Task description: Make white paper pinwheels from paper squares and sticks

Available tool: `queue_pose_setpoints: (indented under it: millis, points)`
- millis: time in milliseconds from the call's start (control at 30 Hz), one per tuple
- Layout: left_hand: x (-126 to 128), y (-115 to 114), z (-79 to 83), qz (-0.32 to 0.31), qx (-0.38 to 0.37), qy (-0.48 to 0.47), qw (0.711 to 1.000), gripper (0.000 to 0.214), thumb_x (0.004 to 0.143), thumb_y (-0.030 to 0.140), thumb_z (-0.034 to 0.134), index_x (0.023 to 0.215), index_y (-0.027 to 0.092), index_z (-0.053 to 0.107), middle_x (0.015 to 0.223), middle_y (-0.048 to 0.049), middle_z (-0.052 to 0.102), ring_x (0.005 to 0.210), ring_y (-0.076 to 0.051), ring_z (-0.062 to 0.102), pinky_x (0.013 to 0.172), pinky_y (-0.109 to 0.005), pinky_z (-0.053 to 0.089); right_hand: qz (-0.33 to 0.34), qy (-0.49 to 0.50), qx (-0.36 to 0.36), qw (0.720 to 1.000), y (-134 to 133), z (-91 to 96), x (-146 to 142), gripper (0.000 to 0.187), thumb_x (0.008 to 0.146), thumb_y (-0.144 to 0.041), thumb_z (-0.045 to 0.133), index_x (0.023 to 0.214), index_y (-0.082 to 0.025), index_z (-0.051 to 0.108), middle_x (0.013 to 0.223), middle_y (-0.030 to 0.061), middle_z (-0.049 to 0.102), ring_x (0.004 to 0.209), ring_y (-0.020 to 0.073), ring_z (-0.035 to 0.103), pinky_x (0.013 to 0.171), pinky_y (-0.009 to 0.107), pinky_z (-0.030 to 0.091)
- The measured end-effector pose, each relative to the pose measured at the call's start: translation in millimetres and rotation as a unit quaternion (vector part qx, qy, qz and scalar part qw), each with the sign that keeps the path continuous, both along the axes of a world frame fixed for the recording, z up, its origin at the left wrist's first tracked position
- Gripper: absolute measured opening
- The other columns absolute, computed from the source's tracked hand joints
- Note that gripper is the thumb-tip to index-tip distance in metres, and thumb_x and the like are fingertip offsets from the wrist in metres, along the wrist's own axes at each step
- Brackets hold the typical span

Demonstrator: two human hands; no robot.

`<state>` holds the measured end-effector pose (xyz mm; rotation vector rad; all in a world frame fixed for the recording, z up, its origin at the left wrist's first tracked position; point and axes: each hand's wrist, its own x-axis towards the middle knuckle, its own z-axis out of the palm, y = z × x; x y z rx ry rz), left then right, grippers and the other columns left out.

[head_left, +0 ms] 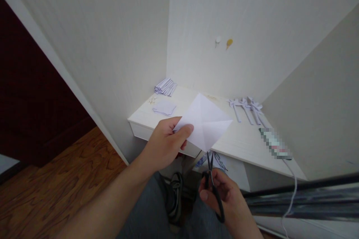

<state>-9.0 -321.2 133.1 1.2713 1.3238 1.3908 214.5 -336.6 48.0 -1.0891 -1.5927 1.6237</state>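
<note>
My left hand [165, 143] pinches the left corner of a creased white square of paper [206, 121], held up in front of a small white table [241, 140]. My right hand [224, 196] grips black scissors [211, 179] by the handles. The blades point up at the paper's lowest corner and look nearly closed there.
On the table lie a bundle of folded paper strips [165, 86], a small stack of paper squares [164, 107], several paper pinwheels on sticks [248, 109] and a blurred flat object [276, 143] with a white cable [291, 186]. Wood floor lies to the left, walls close behind.
</note>
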Motion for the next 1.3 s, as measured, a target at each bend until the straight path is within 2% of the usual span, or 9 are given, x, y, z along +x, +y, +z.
queue_pose_setpoints:
  millis: [300,400,767,1033,1133,1300]
  points:
    - [5,-10,-8.7,-0.030,-0.001,0.018,0.999,0.034,0.095,0.041,0.058,0.069,0.019,0.056,0.056,0.0042,0.055,0.053,-0.011,0.049,0.051,-0.024,0.036,-0.029,-0.015,0.002,0.999,2,16.8,-10,0.038,0.065,-0.042,0.092,0.070,-0.021,0.060,0.065,-0.0022,0.057,0.060,0.0154,0.050,0.057,0.025,0.040]
    - [4,-10,-8.9,-0.031,-0.003,0.021,0.999,0.034,0.095,0.040,0.057,0.068,0.019,0.056,0.056,0.0045,0.055,0.053,-0.011,0.048,0.051,-0.024,0.035,-0.026,-0.013,-0.004,1.000,0,19.5,-11,0.039,0.064,-0.043,0.092,0.070,-0.021,0.060,0.064,-0.0017,0.058,0.060,0.0153,0.050,0.056,0.025,0.039]
    - [0,-10,-6.0,-0.032,0.018,0.035,0.999,0.034,0.095,0.039,0.057,0.068,0.019,0.055,0.056,0.0047,0.055,0.054,-0.011,0.048,0.051,-0.024,0.036,0.001,0.014,-0.015,1.000,-1,12.7,-6,0.039,0.069,-0.039,0.092,0.072,-0.021,0.057,0.067,-0.0032,0.058,0.061,0.0132,0.048,0.057,0.023,0.037]
    - [-1,-10,-5.4,-0.038,0.017,0.035,0.999,0.032,0.095,0.037,0.057,0.069,0.019,0.055,0.056,0.0047,0.054,0.053,-0.011,0.049,0.050,-0.024,0.035,0.001,0.011,-0.004,1.000,-1,15.3,-7,0.040,0.067,-0.040,0.093,0.070,-0.021,0.057,0.066,-0.0034,0.057,0.061,0.0135,0.048,0.057,0.023,0.038]
    - [-1,-9,-4.3,-0.040,0.019,0.037,0.998,0.031,0.095,0.036,0.057,0.069,0.019,0.056,0.056,0.0046,0.054,0.052,-0.011,0.049,0.049,-0.024,0.034,0.002,0.010,0.001,1.000,-1,14.2,-5,0.039,0.071,-0.044,0.090,0.071,-0.021,0.058,0.066,-0.0031,0.057,0.061,0.0136,0.048,0.057,0.023,0.038]
    - [3,-8,-4.7,-0.035,0.022,-0.018,0.999,0.022,0.087,0.035,0.071,0.075,0.017,0.064,0.066,0.0020,0.062,0.059,-0.012,0.055,0.052,-0.024,0.039,0.000,0.016,0.006,1.000,-2,13.4,-4,0.042,0.072,-0.047,0.088,0.070,-0.022,0.055,0.065,-0.0035,0.055,0.058,0.0129,0.046,0.054,0.024,0.036]
